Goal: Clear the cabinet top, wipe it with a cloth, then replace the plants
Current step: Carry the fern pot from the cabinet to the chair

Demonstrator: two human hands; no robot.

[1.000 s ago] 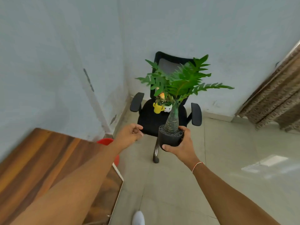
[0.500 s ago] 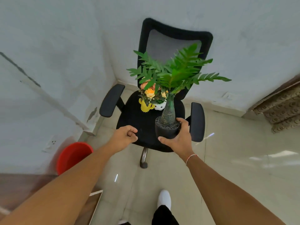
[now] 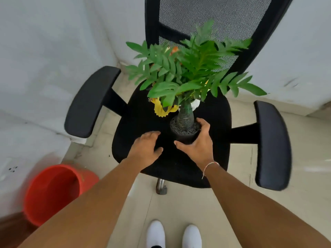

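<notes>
A green leafy plant (image 3: 193, 68) with a ribbed bulb trunk stands in a small black pot (image 3: 184, 132). My right hand (image 3: 198, 145) grips that pot from the right side and holds it low over the black office chair seat (image 3: 136, 126). My left hand (image 3: 146, 149) hovers just left of the pot, fingers loosely spread, holding nothing. Behind the held plant, a small yellow pot (image 3: 162, 109) and a white pot (image 3: 195, 104) with orange flowers (image 3: 174, 49) sit on the seat, mostly hidden by the leaves.
The chair has two black armrests (image 3: 89, 102) and a mesh backrest (image 3: 223, 17), and it stands in a corner of grey walls. A red bucket (image 3: 53, 190) sits on the tiled floor at lower left. My white shoes (image 3: 172, 233) show at the bottom.
I have stepped up to the chair and the view has tilted down. My right hand has lowered the potted plant toward the seat. The wooden cabinet top has left the view.
</notes>
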